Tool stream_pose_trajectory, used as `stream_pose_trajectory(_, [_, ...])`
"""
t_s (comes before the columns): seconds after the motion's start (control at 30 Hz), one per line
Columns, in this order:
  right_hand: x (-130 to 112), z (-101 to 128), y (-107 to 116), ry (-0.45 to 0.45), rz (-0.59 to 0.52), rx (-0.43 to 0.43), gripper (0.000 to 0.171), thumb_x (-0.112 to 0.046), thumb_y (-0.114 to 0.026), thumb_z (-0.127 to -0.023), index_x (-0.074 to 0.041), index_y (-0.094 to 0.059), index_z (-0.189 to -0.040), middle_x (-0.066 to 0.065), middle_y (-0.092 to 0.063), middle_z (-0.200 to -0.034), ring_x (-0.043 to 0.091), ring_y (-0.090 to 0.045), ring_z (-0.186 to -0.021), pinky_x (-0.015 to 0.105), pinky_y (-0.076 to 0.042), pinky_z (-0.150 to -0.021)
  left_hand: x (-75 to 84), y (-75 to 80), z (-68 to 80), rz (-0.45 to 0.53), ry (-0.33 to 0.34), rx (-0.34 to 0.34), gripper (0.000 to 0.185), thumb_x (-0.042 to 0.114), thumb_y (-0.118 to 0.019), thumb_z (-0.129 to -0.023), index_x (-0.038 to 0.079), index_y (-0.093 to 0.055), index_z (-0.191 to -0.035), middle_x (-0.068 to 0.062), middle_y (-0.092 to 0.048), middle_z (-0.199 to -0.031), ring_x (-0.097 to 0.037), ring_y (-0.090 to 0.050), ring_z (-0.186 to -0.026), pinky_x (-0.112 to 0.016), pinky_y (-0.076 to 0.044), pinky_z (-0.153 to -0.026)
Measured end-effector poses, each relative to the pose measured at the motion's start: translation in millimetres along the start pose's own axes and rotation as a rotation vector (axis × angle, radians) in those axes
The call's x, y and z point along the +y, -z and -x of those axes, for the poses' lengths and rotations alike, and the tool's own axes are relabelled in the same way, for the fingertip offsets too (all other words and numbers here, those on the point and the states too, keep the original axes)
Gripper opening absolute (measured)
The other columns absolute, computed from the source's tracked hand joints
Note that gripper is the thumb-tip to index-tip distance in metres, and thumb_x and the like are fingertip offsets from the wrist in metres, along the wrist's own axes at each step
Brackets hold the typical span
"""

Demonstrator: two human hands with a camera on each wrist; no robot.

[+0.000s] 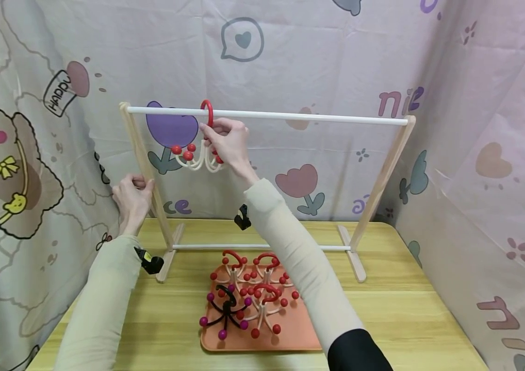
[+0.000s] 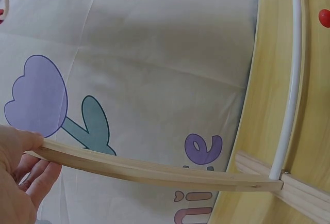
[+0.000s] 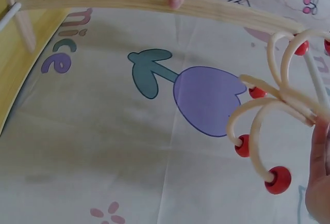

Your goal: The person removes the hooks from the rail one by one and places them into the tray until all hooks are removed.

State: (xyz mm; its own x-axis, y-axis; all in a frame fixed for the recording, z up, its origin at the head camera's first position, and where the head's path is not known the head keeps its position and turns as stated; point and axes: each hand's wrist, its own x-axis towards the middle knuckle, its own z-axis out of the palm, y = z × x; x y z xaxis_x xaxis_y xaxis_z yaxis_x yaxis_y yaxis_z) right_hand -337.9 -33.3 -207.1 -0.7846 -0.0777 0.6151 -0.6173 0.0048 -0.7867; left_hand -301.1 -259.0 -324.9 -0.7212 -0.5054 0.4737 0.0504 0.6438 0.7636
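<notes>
My right hand [image 1: 231,143] pinches a multi-armed hook hanger [image 1: 192,165] just below its red hook [image 1: 208,105]. The hook curves over the white top rod [image 1: 309,117] of a wooden rack, left of its middle. Cream curved arms tipped with red balls hang under the fingers; in the right wrist view a red ball [image 3: 278,180] shows close up. My left hand [image 1: 133,201] grips the rack's left wooden post [image 1: 138,141] about halfway up. In the left wrist view, thumb and fingers [image 2: 44,182] lie on both sides of that post.
On the wooden table [image 1: 402,304], an orange tray [image 1: 297,330] holds several more hangers with red hooks and a black hanger [image 1: 227,309] with purple balls. The rack's lower white rod [image 1: 216,247] runs behind the tray. A printed curtain [image 1: 485,206] encloses the back and sides.
</notes>
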Motion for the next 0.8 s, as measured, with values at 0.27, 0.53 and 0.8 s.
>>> stream_pose_trajectory(0.27, [-5, -5, 14, -0.053, -0.222, 0.035, 0.02, -0.004, -0.073, -0.09, 0.012, -0.072, -0.101, 0.018, -0.073, -0.076, 0.009, -0.067, -0.057, 0.027, -0.059, -0.06, -2.1, 0.6, 0.2, -0.008, -0.007, 0.003, 0.032, 0.022, -0.064, -0.097, -0.004, -0.067, -0.113, -0.025, -0.071, -0.106, -0.039, -0.063, -0.098, -0.041, -0.042, -0.092])
stream_pose_trajectory(0.53, [-4, 0, 34, -0.101, -0.384, -0.015, 0.027, -0.003, -0.071, -0.091, 0.014, -0.067, -0.111, 0.009, -0.075, -0.079, 0.014, -0.074, -0.066, 0.031, -0.061, -0.073, -1.8, 0.4, 0.5, 0.001, -0.005, -0.003, 0.032, 0.023, -0.063, -0.097, -0.005, -0.066, -0.113, -0.025, -0.07, -0.107, -0.041, -0.06, -0.103, -0.045, -0.041, -0.097])
stream_pose_trajectory(0.8, [4, 19, 68, -0.218, -0.472, -0.056, 0.013, 0.001, -0.069, -0.092, 0.01, -0.069, -0.101, 0.007, -0.074, -0.076, 0.016, -0.074, -0.067, 0.028, -0.061, -0.071, -0.1, 1.4, 0.3, -0.008, -0.014, -0.005, 0.032, 0.022, -0.064, -0.097, -0.005, -0.067, -0.113, -0.025, -0.071, -0.107, -0.038, -0.062, -0.098, -0.041, -0.042, -0.093])
